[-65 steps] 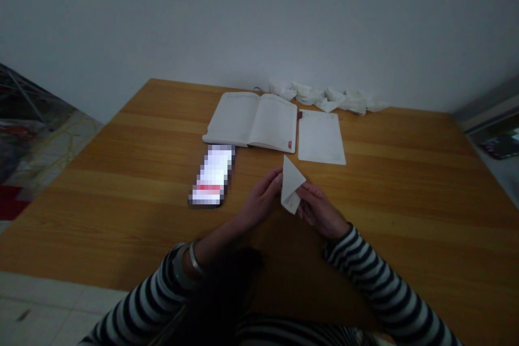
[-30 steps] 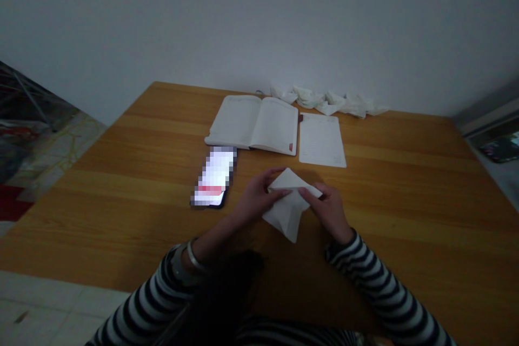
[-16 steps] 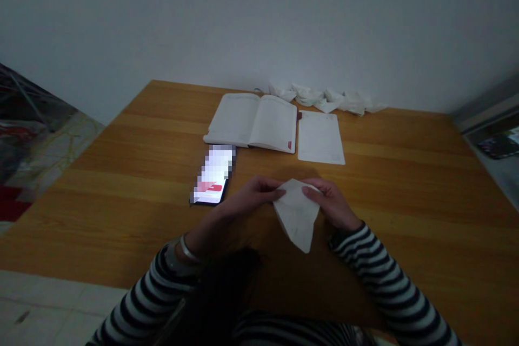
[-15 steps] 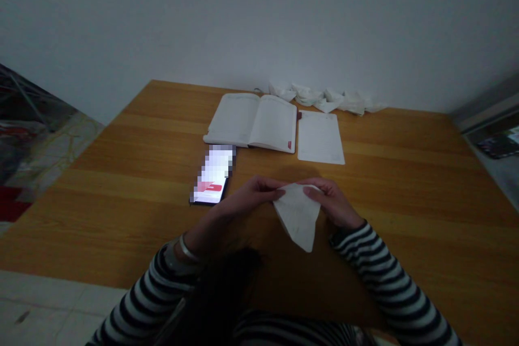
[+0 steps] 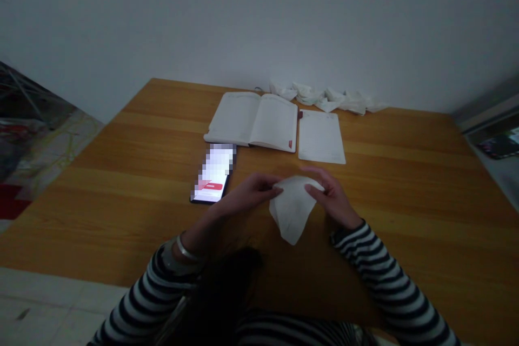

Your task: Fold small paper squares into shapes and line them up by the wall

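Note:
A thin white paper tissue [image 5: 294, 208] hangs between my two hands above the near part of the table, its lower end tapering to a blunt tip. My left hand [image 5: 259, 188] pinches its upper left edge between thumb and fingers. At the upper right, my right hand [image 5: 329, 194] grips the tissue with the thumb in front; its index finger stretches out above the edge. Part of the fingers of both hands is hidden behind the tissue.
On the wooden table [image 5: 405, 173] lie a lit phone [image 5: 214, 173], an open notebook [image 5: 253, 119] and a loose white sheet [image 5: 321, 137]. Several crumpled tissues [image 5: 324, 97] line the back edge by the wall [image 5: 259, 16].
The tissue's lower tip has swung to the left and its top edge now bulges upward. My right index finger has lifted off the edge. Both hands stay in nearly the same place.

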`<state>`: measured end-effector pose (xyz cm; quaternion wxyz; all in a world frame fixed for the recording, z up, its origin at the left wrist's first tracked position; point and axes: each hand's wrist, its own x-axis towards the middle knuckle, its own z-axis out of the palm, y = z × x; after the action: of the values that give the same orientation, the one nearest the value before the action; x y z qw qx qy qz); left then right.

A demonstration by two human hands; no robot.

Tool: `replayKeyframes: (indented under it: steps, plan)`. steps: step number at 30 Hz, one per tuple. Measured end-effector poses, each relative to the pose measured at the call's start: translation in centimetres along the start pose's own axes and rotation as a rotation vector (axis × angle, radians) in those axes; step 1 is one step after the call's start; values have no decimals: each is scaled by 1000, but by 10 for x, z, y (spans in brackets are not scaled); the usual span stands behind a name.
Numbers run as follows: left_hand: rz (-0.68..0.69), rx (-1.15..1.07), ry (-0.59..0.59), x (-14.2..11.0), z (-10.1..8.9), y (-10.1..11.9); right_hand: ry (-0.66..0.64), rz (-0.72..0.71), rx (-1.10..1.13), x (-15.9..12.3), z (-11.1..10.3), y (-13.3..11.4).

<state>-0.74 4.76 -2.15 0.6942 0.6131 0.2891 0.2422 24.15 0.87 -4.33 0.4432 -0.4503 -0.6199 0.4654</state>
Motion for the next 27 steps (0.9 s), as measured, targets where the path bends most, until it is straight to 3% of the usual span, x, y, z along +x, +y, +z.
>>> replayKeyframes:
  steps: [3,5,9,13,19,27]
  plan:
    - [41,118,-66,-2,-5,1,-238,12,-6,-1,-2,-3]
    - [51,142,-66,-3,-6,3,-276,10,-15,-2,-2,-3]
    - [-7,104,-32,-3,-4,8,-120,0,-20,-1,-1,0]
    - [-113,107,112,-2,0,8,-31,-29,-39,0,2,2]
    - [-260,70,-60,0,2,1,-50,-80,-69,-1,6,2]
    - [-318,-114,-84,3,4,-6,33,-37,-81,-2,10,6]
